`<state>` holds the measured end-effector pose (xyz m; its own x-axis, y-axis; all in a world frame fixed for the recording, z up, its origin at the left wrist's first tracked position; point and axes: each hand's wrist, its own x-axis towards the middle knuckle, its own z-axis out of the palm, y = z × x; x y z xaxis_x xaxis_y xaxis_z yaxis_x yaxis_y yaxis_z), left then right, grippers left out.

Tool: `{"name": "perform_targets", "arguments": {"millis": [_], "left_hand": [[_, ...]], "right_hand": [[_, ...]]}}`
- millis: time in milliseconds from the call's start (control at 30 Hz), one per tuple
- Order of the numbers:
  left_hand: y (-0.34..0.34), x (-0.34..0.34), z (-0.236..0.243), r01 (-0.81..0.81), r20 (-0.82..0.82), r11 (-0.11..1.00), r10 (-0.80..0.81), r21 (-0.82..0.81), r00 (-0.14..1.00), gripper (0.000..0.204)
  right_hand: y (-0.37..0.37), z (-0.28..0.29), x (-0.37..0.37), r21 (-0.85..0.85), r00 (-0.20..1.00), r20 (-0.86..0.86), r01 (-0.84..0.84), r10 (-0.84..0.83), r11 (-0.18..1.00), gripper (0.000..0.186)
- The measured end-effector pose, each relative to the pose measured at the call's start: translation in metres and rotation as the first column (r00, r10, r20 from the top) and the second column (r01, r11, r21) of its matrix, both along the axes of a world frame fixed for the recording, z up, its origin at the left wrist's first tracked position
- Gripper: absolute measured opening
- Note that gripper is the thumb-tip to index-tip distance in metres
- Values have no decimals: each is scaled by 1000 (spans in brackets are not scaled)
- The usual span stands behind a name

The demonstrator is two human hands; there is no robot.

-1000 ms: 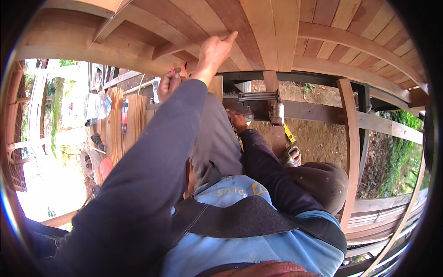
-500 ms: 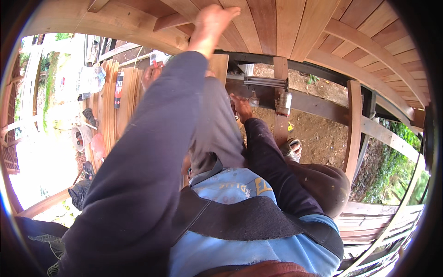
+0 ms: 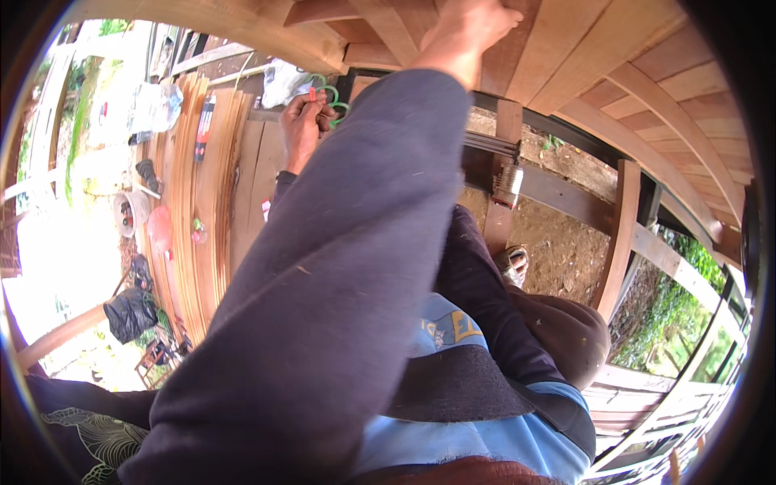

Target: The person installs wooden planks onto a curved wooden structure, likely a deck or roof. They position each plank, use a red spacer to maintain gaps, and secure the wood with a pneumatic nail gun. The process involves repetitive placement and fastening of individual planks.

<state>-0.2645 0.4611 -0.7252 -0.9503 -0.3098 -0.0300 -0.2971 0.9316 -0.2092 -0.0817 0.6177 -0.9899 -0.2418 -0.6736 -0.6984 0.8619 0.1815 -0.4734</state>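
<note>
My left hand [image 3: 473,31] is raised against the overhead wooden planks [image 3: 559,48], fingertips resting on the boards and apparently holding nothing. Its dark sleeve crosses the middle of the picture and hides my right hand; only my right arm [image 3: 493,315] shows, running down beside my knee. Left of my raised forearm, another person's hand [image 3: 301,129] holds a small red item [image 3: 312,97], near a green coiled hose [image 3: 327,87] and a white plastic bag [image 3: 281,85]. A cylindrical metal can [image 3: 508,186] sits on a board under metal bars [image 3: 488,142], right of my sleeve.
Stacked wooden boards [image 3: 212,279] stand at left, with a bucket [image 3: 129,212], a pink bag [image 3: 159,230] and a black bag [image 3: 129,315]. An upright-looking timber [image 3: 616,242], rails [image 3: 671,255] and foliage line the right. Bare dirt [image 3: 566,250] shows below.
My left hand and forearm have moved right and up along the planks, now covering my right hand. The surroundings have shifted in view, exposing more boards and the green hose at left.
</note>
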Motion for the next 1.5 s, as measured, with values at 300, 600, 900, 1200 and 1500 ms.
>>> {"name": "perform_targets", "arguments": {"millis": [300,600,900,1200,1500], "left_hand": [[15,13,1,-157,-106,969,179,189,978,35],[4,29,34,-321,-239,851,443,416,864,61],[20,0,21,43,40,890,-28,-455,999,53],[51,4,18,589,593,233,-60,-773,803,67],[49,82,93,818,814,38,-77,-574,575,62]], "right_hand": [[-14,8,19,3,997,2,-77,77,997,28],[-27,11,26,-42,997,-13,-77,77,996,27],[-27,-5,19,-74,997,-59,-63,59,995,28],[-20,17,6,-70,998,-49,21,-24,997,32],[-37,76,-34,-446,826,-506,-2,-250,895,51]]}}
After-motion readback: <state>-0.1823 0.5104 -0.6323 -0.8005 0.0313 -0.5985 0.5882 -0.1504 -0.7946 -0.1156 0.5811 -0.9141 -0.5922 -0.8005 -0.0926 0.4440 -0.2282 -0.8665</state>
